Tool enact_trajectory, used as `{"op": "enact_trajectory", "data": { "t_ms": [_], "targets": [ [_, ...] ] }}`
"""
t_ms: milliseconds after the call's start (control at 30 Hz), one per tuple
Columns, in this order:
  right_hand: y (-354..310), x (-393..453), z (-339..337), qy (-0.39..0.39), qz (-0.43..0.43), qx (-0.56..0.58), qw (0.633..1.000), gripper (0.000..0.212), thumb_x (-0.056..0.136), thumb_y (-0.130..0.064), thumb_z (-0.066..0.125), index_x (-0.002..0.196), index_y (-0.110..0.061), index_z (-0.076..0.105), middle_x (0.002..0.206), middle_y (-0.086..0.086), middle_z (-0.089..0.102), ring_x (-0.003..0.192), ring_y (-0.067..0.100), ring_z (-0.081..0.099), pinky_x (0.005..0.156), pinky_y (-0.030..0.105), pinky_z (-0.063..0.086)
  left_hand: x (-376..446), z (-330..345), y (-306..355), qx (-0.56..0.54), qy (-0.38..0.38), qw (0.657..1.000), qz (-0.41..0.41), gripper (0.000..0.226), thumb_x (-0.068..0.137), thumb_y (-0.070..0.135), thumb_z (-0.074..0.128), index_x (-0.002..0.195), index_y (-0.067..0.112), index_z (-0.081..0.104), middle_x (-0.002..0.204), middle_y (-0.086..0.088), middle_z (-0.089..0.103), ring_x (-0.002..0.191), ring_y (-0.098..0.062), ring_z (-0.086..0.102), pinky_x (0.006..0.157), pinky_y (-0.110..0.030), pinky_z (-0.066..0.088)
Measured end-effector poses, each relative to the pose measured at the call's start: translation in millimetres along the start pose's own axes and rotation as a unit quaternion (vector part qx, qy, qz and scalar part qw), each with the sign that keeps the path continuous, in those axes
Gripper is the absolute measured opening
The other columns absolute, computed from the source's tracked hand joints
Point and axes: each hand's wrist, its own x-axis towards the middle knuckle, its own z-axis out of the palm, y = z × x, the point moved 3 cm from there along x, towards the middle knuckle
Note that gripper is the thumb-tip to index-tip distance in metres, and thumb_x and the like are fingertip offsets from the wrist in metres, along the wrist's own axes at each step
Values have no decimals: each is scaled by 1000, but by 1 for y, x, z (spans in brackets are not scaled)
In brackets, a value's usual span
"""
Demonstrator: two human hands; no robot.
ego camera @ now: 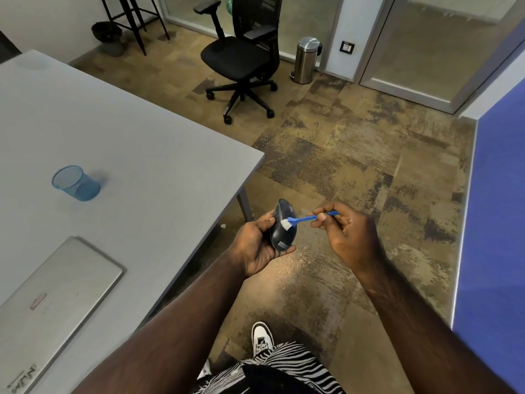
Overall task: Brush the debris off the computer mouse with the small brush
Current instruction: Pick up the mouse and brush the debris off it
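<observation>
My left hand [257, 245] holds a dark computer mouse [284, 234] upright over the floor, just off the table's corner, with its underside and a small label facing me. My right hand [345, 228] pinches a small blue-handled brush [305, 218] between thumb and fingers. The brush's white bristles rest against the middle of the mouse's underside. Pale dust lies scattered on the carpet [301, 263] right below the mouse.
A grey table [119, 143] fills the left, with a closed silver laptop [51, 302] near me and a blue mesh cup [76, 183] farther back. A black office chair [241, 58] and a steel bin [306, 59] stand beyond. A blue partition [500, 211] runs along the right.
</observation>
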Motion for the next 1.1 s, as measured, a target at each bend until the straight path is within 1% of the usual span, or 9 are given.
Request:
{"op": "enact_trajectory", "data": {
  "t_ms": [67,133,267,367,533,700,833,1000,1100],
  "targets": [
    [-1,-6,4,-52,-17,-26,998,13,89,-15,61,92,-25,68,73,-20,68,55,-11,60,51,2,38,-1,-1,1,-33,-8,999,-1,42,100,18,32,139,15,46,128,-18,54,100,-32,61,78,-49,56],
    [2,-9,6,-61,-18,-53,997,15,89,-14,62,92,-27,67,74,-20,68,60,-10,63,51,3,39,-3,0,1,-63,-18,998,-2,42,99,18,34,139,12,46,130,-20,52,104,-35,60,78,-51,56],
    [8,-2,-7,74,54,-48,995,22,94,-11,61,99,-31,67,78,-13,72,73,1,73,58,29,60,-4,-1,2,-59,-27,998,-5,41,99,21,32,134,12,51,129,-27,54,100,-41,62,84,-53,53],
    [2,-4,-7,60,12,-47,997,17,93,-16,60,98,-30,67,80,-9,74,71,12,75,52,40,60,-6,-3,2,-74,-28,997,-5,41,100,20,29,133,9,51,129,-30,55,101,-43,61,84,-52,53],
    [-6,-13,3,-31,-46,-38,998,14,90,-22,58,90,-13,69,80,-4,74,71,17,73,56,42,58,-6,-4,-1,-119,-30,992,0,43,99,18,26,130,2,51,125,-32,59,108,-42,62,85,-54,54],
    [-6,-7,-7,104,-14,-59,993,20,92,-6,61,97,-24,68,79,-6,75,64,-7,66,49,10,45,-8,-5,-1,-138,-42,989,-31,50,98,23,25,126,-5,56,116,-33,62,93,-41,65,83,-47,56],
    [-13,-12,-1,44,-37,-36,998,16,92,-17,59,99,-29,67,80,-5,76,71,10,74,54,29,58,-6,-7,-6,-134,-36,990,-22,46,98,21,26,124,-4,55,112,-34,64,87,-43,67,77,-47,59],
    [-6,1,-8,116,15,-84,990,19,94,-9,61,98,-26,69,79,-5,75,70,12,74,56,28,58,-10,-7,-11,-117,-58,991,-30,50,96,19,25,126,-1,59,119,-35,60,92,-40,65,80,-45,56],
    [-7,0,-4,73,-4,-61,995,15,92,-17,59,98,-28,68,78,-7,75,71,13,74,56,37,60,-10,-6,-10,-106,-60,992,-28,53,96,20,24,112,-1,69,115,-34,62,91,-40,66,80,-44,56]
  ]
}}
